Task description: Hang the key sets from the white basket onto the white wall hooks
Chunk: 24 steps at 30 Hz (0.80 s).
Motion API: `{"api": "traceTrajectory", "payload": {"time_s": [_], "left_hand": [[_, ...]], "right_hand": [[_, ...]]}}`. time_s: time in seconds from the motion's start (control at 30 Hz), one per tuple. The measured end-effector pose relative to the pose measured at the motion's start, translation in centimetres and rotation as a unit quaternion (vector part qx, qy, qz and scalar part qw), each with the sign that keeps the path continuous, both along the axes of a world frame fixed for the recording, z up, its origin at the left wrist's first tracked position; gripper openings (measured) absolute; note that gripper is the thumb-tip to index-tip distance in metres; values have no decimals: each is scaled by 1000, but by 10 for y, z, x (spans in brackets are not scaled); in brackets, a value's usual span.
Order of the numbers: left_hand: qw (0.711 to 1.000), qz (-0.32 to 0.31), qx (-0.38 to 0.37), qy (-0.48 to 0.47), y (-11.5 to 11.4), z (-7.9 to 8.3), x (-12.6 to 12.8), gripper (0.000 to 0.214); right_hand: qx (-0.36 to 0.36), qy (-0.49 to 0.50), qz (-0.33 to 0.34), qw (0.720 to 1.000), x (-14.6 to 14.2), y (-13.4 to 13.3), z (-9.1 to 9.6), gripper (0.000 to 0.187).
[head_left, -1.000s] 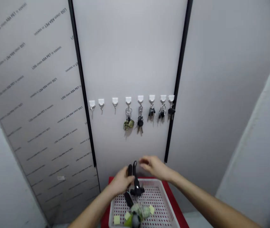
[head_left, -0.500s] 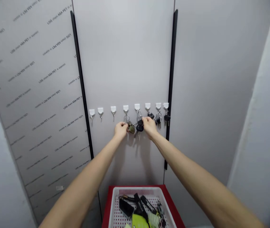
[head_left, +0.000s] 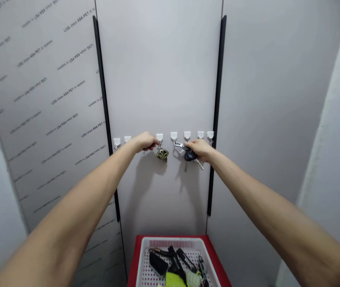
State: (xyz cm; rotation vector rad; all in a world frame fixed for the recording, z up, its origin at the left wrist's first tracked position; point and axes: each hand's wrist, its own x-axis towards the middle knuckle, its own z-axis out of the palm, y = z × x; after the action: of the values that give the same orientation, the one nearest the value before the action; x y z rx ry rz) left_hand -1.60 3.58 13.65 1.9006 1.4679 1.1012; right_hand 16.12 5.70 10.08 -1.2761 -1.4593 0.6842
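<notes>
Nearest lay a white, perforated plastic basket (head_left: pixel 174 239) on a red support (head_left: pixel 217 261), with black straps and a yellow-green item inside. Beyond it, the right hand (head_left: pixel 199 148) had thumb and fingers clamped on a bunch of black-headed metal keys (head_left: pixel 190 155); their silver clasp (head_left: pixel 178 144) slanted sideways from a white wall hook (head_left: pixel 173 135). The left hand's (head_left: pixel 146 141) fingers were curled together at the ring of a bronze-coloured, round metal pendant (head_left: pixel 162 154), which hung below its own white hook; whether they gripped the ring could not be told. Both bunches were probably light, the metal hard and rather slippery, the loose keys apt to swing. The broad black heads likely offered the surest hold; for the pendant, the ring beside the hook.
</notes>
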Motion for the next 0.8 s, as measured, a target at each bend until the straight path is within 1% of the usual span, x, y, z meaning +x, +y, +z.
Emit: {"api": "traceTrajectory", "payload": {"time_s": [0.07,0.1,0.17,0.2,0.27,0.33,0.37,0.4,0.43,0.47,0.5,0.57,0.63,0.67,0.7,0.73,0.77,0.8], "left_hand": [[999,3,-27,35,1,2,2,11],[999,10,-16,26,2,5,5,11],[998,28,46,-44,4,12,13,12],[992,31,85,-91,4,16,16,13],[977,8,141,-163,1,19,20,14],[975,-44,139,-164,-5,15,19,13],[980,-71,119,-140,-9,7,18,12],[986,-94,92,-107,-14,-3,16,12],[989,-112,61,-73,-18,-18,15,11],[991,-125,31,-42,-23,-36,14,11],[990,-138,0,-18,-28,-57,14,11],[985,-164,-55,12,-36,-106,16,12],[981,-155,-111,33,-44,-158,20,13],[978,-149,-139,40,-48,-181,22,13],[974,-146,-168,52,-50,-201,23,13],[966,-146,-202,70,-52,-217,25,13],[959,-156,-218,95,-51,-227,27,11],[956,-164,-217,112,-49,-230,29,9]], "right_hand": [[29,30,-19,999,-2,4,9,14],[51,36,-27,998,-6,6,15,14],[103,28,-31,994,-18,9,28,15],[127,18,-22,991,-24,9,32,16],[161,4,30,986,-33,5,35,18],[171,-5,97,980,-36,-6,29,18],[170,-11,122,978,-35,-13,21,18],[165,-21,139,976,-32,-20,10,18],[153,-35,150,976,-29,-28,-3,18],[134,-51,160,977,-26,-35,-21,17],[108,-70,169,977,-24,-41,-41,17],[46,-113,193,974,-21,-51,-90,17],[-3,-159,194,968,-21,-59,-140,18],[-22,-174,189,966,-20,-61,-162,18],[-43,-192,190,962,-17,-62,-179,18],[-50,-211,204,955,-13,-62,-190,17],[-45,-219,205,953,-8,-60,-194,16],[-27,-216,193,957,0,-57,-190,16]]}}
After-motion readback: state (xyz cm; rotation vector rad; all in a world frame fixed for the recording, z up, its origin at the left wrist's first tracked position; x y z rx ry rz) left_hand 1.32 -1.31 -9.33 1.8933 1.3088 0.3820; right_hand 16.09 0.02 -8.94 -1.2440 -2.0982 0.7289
